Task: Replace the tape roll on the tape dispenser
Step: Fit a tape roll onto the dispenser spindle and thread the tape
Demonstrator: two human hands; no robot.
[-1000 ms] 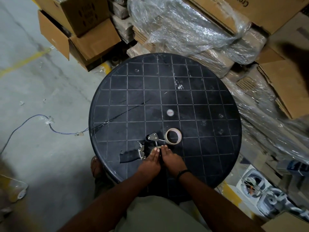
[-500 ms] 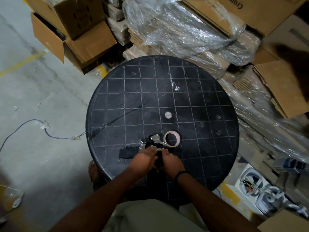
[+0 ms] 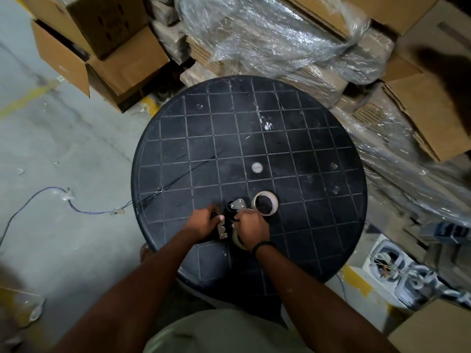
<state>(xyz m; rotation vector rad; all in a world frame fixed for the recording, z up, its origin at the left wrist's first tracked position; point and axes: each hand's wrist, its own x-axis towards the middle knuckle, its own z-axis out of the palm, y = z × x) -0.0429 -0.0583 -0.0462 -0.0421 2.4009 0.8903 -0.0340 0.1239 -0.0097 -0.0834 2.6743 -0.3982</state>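
While the left hand clamps the rigid black-and-metal tape dispenser on the black gridded round table, the right hand grips a light, stiff pale tape roll by its rim, probably safest there; a second tan roll lies beside.

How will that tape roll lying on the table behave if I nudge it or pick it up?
The tape roll lies flat on the table, so a nudge would probably slide it, not roll it. It looks like a thin ring with a big hollow middle, so likely light. Stood on edge, it could roll away.
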